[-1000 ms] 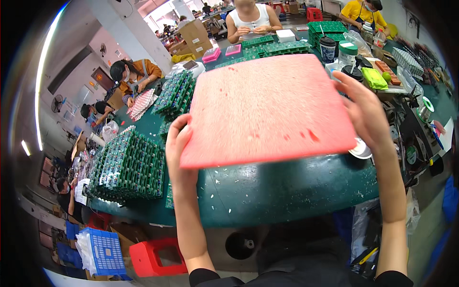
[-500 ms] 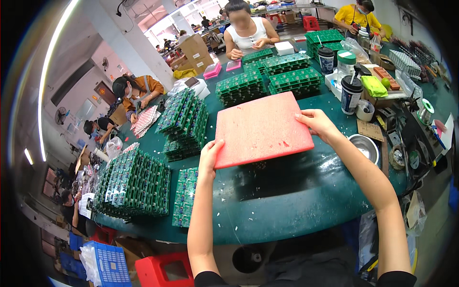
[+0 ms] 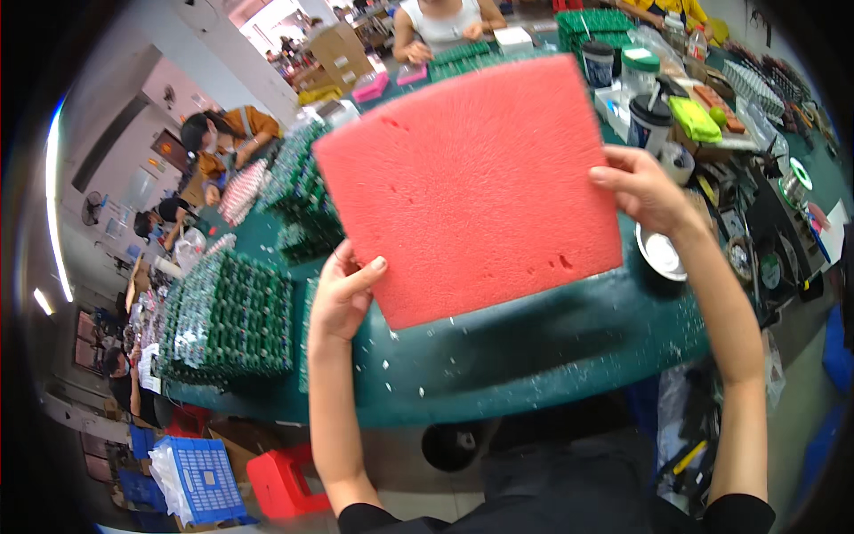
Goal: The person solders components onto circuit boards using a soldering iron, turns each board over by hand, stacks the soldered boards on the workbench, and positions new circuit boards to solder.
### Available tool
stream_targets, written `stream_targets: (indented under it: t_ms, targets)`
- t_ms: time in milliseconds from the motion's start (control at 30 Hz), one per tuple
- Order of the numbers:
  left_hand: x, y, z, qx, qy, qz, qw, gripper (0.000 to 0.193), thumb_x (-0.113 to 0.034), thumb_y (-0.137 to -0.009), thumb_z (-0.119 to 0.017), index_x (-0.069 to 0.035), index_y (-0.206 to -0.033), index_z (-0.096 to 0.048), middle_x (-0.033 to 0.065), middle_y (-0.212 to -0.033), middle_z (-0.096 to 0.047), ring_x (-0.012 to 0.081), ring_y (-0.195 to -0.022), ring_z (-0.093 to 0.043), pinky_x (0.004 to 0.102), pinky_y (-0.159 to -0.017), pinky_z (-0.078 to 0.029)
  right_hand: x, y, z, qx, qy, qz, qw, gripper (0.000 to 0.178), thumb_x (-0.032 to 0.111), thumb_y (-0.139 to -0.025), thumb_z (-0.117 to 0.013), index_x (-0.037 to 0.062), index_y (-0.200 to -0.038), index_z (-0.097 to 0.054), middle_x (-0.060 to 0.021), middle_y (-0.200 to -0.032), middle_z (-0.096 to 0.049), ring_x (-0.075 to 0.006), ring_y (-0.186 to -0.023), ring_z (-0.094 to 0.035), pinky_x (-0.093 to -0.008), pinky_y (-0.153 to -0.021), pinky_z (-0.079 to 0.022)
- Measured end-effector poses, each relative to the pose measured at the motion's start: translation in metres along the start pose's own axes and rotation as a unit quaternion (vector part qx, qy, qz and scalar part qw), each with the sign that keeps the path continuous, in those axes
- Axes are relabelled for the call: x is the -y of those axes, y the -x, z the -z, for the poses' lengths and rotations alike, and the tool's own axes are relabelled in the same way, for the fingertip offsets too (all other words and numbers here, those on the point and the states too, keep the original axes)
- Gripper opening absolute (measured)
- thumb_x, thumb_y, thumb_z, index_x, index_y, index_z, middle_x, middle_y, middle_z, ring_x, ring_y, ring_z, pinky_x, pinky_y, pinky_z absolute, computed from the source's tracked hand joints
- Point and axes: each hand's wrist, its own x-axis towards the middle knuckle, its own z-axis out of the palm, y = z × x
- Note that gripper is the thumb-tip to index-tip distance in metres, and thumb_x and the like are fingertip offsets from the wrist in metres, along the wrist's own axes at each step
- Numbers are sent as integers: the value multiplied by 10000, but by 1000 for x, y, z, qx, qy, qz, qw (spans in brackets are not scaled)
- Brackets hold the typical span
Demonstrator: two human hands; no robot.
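A flat red foam sheet [image 3: 480,196] is raised above the green table [image 3: 498,392], its broad face turned up toward me and its edges slightly tilted. My left hand [image 3: 342,289] grips the lower left edge, thumb on the face and fingers behind. On the right edge, my right hand [image 3: 648,191] pinches the sheet the same way. Small dark nicks mark the foam's surface. Green circuit boards stand in a tall stack [image 3: 231,316] left of my left hand, and a further board stack [image 3: 302,182] is partly hidden behind the sheet.
A metal bowl [image 3: 660,254] sits near my right forearm. Lidded cups [image 3: 649,120], a solder spool [image 3: 794,182] and tools crowd the right side. White scraps dot the tabletop. Co-workers sit across and at the left. A red stool [image 3: 280,485] and blue crate [image 3: 205,481] stand below left.
The foam sheet has come up closer to me, and its face is tipped more toward me. Both hands have kept hold of it. My view has shifted a little.
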Motion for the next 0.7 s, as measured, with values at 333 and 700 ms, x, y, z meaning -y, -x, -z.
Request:
stream_targets:
  t_ms: [333,700]
  targets:
    - [98,57,-17,191,-526,-388,732,300,-27,-649,-740,-146,-918,-683,8,-1117,-698,171,-717,-529,296,-675,-409,-29,116,36,246,549,243,761,450,-59,-654,-694,35,-1075,-569,-133,-1186,-618,-359,-1092,-587,-432,-947,-490]
    - [102,73,-34,323,-581,-321,675,402,-48,-624,-674,-185,-1002,-679,-28,-1229,-641,183,-707,-502,309,-656,-422,-72,156,36,225,616,241,715,299,75,-758,-623,27,-1052,-593,-117,-1191,-604,-325,-1120,-572,-414,-952,-494]
